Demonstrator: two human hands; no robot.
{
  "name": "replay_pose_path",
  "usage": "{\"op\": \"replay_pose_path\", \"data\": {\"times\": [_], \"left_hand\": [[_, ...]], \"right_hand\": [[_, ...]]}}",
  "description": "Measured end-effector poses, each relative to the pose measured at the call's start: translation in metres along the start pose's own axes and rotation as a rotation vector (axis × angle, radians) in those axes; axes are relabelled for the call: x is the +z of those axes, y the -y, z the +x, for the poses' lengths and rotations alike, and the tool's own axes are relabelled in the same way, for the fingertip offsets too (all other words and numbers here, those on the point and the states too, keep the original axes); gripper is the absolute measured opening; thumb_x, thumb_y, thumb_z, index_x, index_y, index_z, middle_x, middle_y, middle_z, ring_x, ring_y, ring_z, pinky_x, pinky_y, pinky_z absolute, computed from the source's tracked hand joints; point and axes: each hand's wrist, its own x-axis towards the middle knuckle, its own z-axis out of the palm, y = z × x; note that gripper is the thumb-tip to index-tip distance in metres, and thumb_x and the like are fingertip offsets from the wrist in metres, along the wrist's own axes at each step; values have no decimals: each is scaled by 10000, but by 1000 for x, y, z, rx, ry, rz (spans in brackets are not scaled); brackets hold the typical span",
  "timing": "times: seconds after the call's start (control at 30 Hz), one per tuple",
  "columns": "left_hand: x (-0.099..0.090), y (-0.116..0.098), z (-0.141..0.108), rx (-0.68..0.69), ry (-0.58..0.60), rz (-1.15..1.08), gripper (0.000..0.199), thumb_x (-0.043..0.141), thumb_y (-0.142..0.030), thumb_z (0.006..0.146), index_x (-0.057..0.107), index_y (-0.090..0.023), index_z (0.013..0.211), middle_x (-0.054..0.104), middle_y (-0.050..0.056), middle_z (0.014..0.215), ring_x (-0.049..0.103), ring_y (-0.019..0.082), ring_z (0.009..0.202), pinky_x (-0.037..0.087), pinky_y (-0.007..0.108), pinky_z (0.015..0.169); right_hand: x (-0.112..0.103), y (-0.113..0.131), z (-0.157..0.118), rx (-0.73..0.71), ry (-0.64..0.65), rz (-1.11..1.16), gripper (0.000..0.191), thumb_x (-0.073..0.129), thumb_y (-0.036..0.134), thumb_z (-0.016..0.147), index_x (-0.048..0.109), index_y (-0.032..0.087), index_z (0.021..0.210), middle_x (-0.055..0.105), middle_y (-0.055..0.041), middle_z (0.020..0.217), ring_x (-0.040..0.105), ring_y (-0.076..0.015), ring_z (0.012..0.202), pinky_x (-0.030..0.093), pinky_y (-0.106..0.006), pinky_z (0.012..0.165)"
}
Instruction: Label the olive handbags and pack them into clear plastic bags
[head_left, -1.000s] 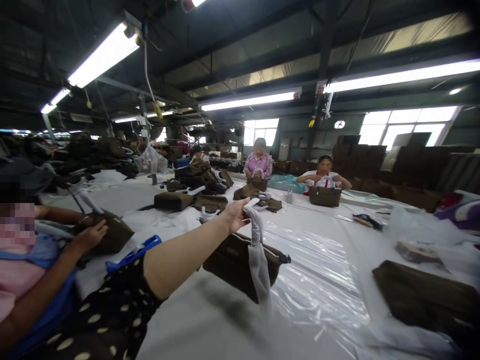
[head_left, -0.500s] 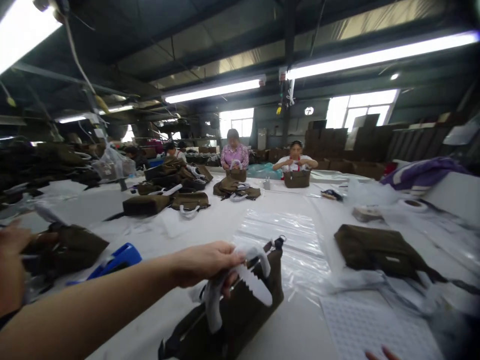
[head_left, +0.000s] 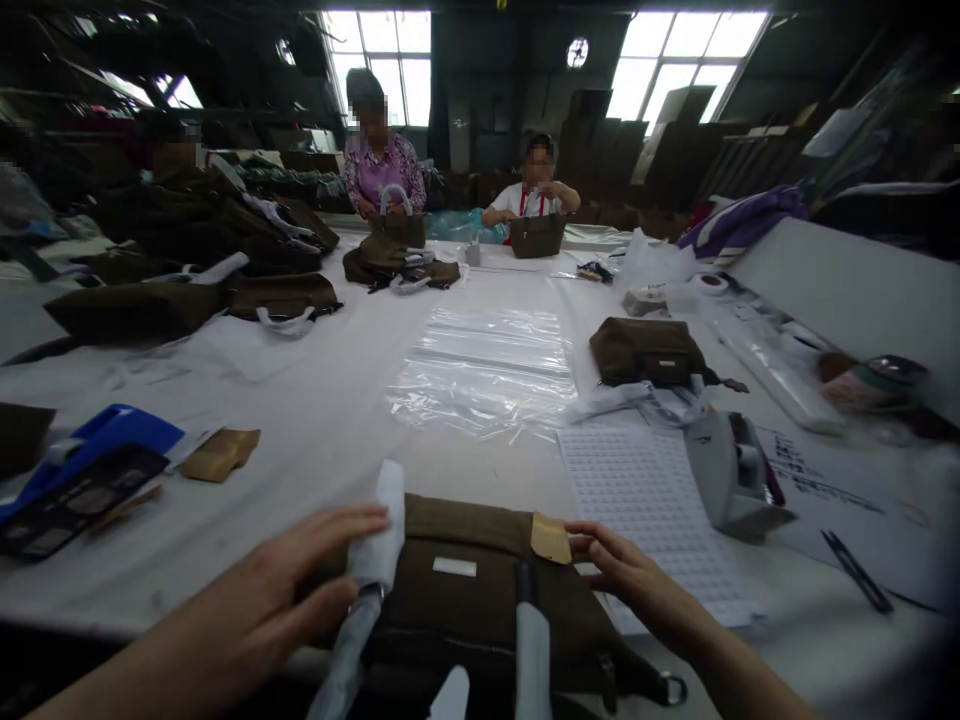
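Your bag (head_left: 480, 600) lies right at the near edge of the table (head_left: 337, 420) — a hard tug could drag it off. Your left hand (head_left: 292, 575) is open, fingertips against the handle's wrap (head_left: 386, 530); a snag there could loosen it. Your right hand (head_left: 622, 570) is half-curled by the tag (head_left: 551, 538) — whether gripping, I can't tell — and a careless pull could crease that.
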Motion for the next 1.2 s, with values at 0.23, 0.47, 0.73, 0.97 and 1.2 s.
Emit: {"op": "replay_pose_path", "data": {"times": [0.23, 0.47, 0.73, 0.97, 1.2], "left_hand": [[5, 20, 31, -188, 267, -104, 561, 432, -592, 796, 508, -237, 1224, 525, 55, 1263, 536, 256, 1091, 432, 342, 926], [19, 13, 19, -267, 162, -164, 556, 556, -596, 701, 575, -214, 1105, 650, 58, 1011, 593, 264, 955, 469, 319, 812], [40, 24, 17, -437, 83, -389, 709, 610, -625, 652, 457, -187, 1189, 560, 120, 1199, 569, 294, 1028, 462, 364, 857], [45, 25, 1, -633, 207, -655, 833, 615, -612, 661, 335, -214, 1336, 606, 110, 1155, 600, 299, 1011, 500, 364, 823], [51, 28, 37, -136, -104, -634, 681, 668, -411, 668, 428, -163, 1256, 538, 112, 1248, 506, 289, 1145, 408, 389, 973]], "right_hand": [[2, -7, 18, -23, -15, -270, 443, 562, 442, 782, 532, 249, 1181, 585, -53, 1011, 553, -213, 939, 441, -394, 852], [-19, -7, 35, -460, -99, -524, 239, 635, 441, 744, 614, 205, 706, 429, -77, 1280, 337, -254, 1246, 232, -427, 1054], [14, 54, 69, -82, 144, -416, 509, 718, 332, 652, 458, 232, 1078, 510, 71, 597, 516, -120, 570, 435, -279, 611], [39, -10, 46, 234, -225, -271, 849, 638, 574, 681, 234, 239, 1349, 492, -147, 1246, 557, -259, 1045, 464, -422, 836], [21, 12, 60, -149, -112, -146, 539, 678, 486, 684, 504, 204, 1110, 628, -72, 1052, 593, -234, 969, 466, -381, 862]]}}
